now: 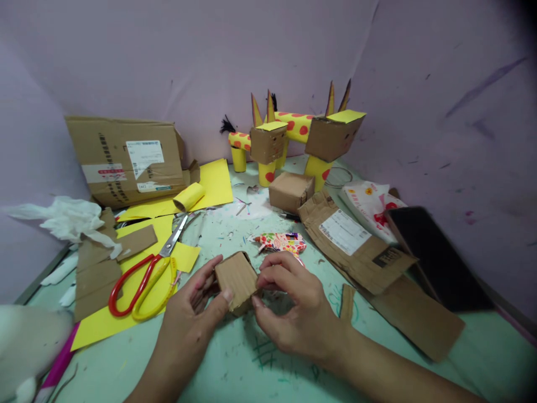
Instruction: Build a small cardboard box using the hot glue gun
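A small brown cardboard box [236, 275] is held low over the pale green table [222, 358]. My left hand [197, 308] grips its left side, with the thumb on the near face. At the box's right edge, the fingers of my right hand [293, 302] are pinched together against the cardboard; whether a small piece sits between them I cannot make out. Just beyond the box lies a glue gun [281, 242] with a floral pattern. To the left, scissors [153, 274] with red and yellow handles rest on yellow paper [104, 322].
Two cardboard animals with spotted yellow bodies [268, 144] [329, 137] stand at the back. Another closed box [291, 191] sits before them. A large carton [130, 159] leans on the left wall. Flattened cardboard [356, 246] and a dark phone-like slab [436, 257] lie right.
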Demonstrator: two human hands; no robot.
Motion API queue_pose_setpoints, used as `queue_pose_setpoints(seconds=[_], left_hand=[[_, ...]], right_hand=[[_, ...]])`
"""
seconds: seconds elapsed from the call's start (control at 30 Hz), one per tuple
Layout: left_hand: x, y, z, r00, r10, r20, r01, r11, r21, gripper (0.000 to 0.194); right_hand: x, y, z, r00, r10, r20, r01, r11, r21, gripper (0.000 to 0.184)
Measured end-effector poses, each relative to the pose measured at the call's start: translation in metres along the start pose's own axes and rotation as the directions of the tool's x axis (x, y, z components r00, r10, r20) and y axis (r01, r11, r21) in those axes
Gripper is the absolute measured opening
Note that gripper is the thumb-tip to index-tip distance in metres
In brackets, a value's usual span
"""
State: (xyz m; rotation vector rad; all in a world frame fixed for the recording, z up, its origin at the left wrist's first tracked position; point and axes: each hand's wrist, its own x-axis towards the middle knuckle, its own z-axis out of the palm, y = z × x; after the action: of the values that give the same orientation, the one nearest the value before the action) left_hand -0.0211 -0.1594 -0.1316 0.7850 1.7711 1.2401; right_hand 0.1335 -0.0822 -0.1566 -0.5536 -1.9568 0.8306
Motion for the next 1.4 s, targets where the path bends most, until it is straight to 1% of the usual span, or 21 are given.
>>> queue_pose_setpoints(seconds=[0.2,0.4,0.6,0.7,0.9,1.17,1.27,1.4], left_hand=[[0.0009,-0.0008,-0.0009,1.0,0.012,-0.006,-0.012,1.0,-0.011,0.072],[0.0009,0.0016,0.0019,1.0,-0.005,-0.025,0.004,1.0,-0.015,0.079],[0.0001,-0.0027,-0.0008,1.0,0.008,0.008,-0.008,1.0,-0.012,0.073],[0.0002,-0.0032,-0.001,1.0,0.014,0.007,-0.013,0.999,-0.032,0.073],[0.0014,-0.0003,0.0009,0.999,-0.01,-0.037,0.009,0.999,-0.046,0.071],[0.0015,0.0005,0.0013,1.0,-0.004,-0.03,0.004,1.0,-0.021,0.078],[0.0016,0.0014,0.0026,1.0,-0.009,-0.018,0.008,1.0,-0.003,0.077],[0.0012,0.0046,0.0042,0.999,-0.014,-0.038,0.013,1.0,-0.022,0.079]], right_hand=[[0.0018,0.0004,-0.0003,1.0,-0.008,-0.004,0.008,1.0,-0.005,0.015],[0.0015,0.0006,0.0004,1.0,-0.002,-0.002,0.002,1.0,-0.001,0.013],[-0.0003,0.0006,0.0009,1.0,0.007,0.004,-0.007,1.0,0.007,0.015],[-0.0001,0.0005,0.0003,1.0,0.013,0.002,-0.013,1.0,0.008,0.016],[0.0015,0.0003,0.0004,1.0,0.008,-0.008,-0.008,1.0,-0.004,0.015],[0.0007,-0.0007,0.0009,1.0,0.014,0.0,-0.014,1.0,0.006,0.014],[0.0009,-0.0009,0.0008,1.0,0.016,0.0,-0.016,1.0,-0.006,0.014],[0.001,-0.0003,0.0004,1.0,0.02,0.001,-0.02,1.0,-0.001,0.016]])
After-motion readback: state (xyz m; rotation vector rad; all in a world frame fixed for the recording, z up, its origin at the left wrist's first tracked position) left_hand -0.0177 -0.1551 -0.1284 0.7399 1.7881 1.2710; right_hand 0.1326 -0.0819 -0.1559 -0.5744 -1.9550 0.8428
